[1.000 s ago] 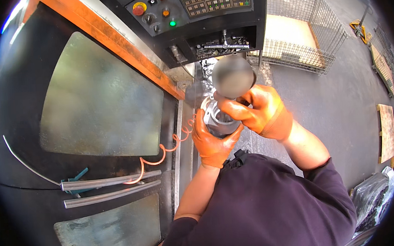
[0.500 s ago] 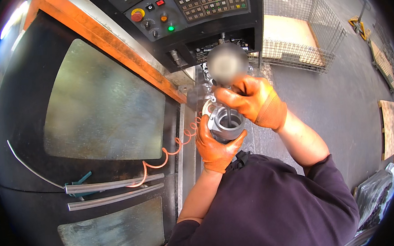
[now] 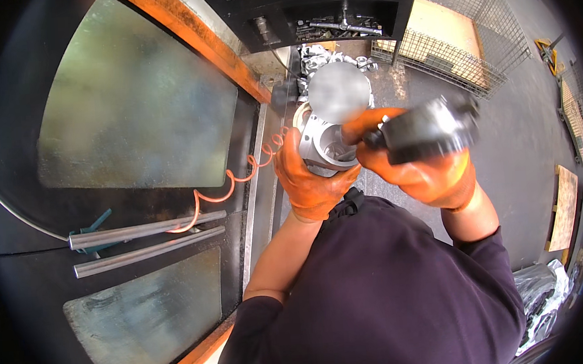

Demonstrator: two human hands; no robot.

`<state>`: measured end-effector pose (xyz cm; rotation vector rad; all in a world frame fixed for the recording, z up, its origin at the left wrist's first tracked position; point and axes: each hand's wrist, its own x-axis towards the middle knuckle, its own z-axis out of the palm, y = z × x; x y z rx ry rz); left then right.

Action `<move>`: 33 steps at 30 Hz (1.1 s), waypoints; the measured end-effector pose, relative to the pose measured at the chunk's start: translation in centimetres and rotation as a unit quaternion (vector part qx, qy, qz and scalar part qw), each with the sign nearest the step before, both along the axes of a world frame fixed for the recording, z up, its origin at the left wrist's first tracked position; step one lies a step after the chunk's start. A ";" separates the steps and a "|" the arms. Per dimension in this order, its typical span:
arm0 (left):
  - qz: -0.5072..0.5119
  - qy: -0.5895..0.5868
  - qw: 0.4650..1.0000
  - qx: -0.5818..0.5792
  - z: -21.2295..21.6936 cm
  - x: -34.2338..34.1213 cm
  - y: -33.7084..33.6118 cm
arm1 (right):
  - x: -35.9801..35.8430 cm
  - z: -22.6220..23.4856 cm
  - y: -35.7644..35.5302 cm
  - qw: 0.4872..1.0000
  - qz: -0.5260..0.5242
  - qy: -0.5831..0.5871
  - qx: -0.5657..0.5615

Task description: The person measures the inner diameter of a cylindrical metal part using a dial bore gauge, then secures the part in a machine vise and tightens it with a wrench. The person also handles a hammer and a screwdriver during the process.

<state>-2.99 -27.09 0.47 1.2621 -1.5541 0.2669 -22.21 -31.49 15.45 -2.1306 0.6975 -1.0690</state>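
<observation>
My left hand, in an orange glove, is wrapped round a grey cylindrical metal housing and holds it with its open bore facing up. In my right hand, also gloved in orange, is a bore gauge with a thick black round head. It is tilted and smeared by motion, beside and right of the housing. Its rod cannot be made out. One right finger reaches over the bore's right edge. A blurred grey round patch covers what lies just beyond the housing.
Several metal parts lie beyond the housing, below a machine console shelf holding tools. A coiled orange hose runs along the machine door at left. A wire mesh crate stands far right.
The gauge's rod stood in the bore before; now my right hand has swung right and tilted the gauge head over. My left hand still holds the housing. The view has shifted, hiding most console buttons.
</observation>
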 end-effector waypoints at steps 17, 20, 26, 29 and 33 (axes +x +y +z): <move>-0.049 0.003 0.993 -0.105 -1.7 1.4 -1.1 | 0.4 -0.4 1.4 0.998 -0.051 0.020 -0.019; -0.097 0.047 0.991 -0.079 -2.8 1.4 -1.1 | 0.8 -1.2 1.8 0.996 -0.085 -0.016 0.005; -0.044 -0.042 0.994 -0.088 -2.5 2.1 -1.3 | 0.7 0.1 1.5 0.996 -0.080 0.039 -0.022; -0.011 -0.103 0.990 -0.091 -2.5 2.6 -1.1 | 0.7 1.2 1.0 0.995 -0.072 0.075 0.004; -0.026 -0.061 0.995 -0.076 -2.3 2.8 -1.0 | 1.3 1.9 1.0 0.985 -0.121 0.123 0.027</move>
